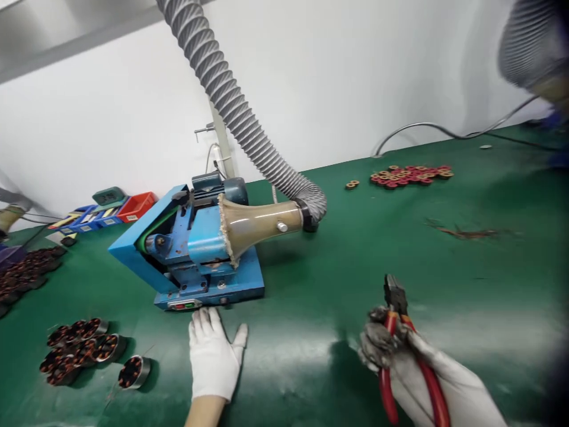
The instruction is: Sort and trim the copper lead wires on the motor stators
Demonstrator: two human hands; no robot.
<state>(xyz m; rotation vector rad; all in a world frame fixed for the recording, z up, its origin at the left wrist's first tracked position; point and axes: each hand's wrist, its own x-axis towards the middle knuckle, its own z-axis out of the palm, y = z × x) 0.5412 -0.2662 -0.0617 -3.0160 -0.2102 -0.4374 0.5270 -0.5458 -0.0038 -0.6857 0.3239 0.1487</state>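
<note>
My left hand (214, 359), in a white glove, lies palm down with its fingers spread. Its fingertips are at the front edge of the blue belt-driven machine (208, 237), close by the red and green buttons (184, 305); whether they press one I cannot tell. My right hand (400, 356), in a glove dirty at the fingers, is wrapped round red-handled pliers (395, 296), their dark jaws pointing up and away. To the left of my left hand stands a single motor stator (134, 372) with copper windings, and beyond it a cluster of similar stators (82, 350).
A grey flexible hose (240, 112) runs down to the machine's funnel (262, 225). Red and tan rings (411, 176) lie at the back right, with a bundle of wire scraps (471, 233) nearer. Blue and red bins (137, 206) and more stators (26, 273) are at left.
</note>
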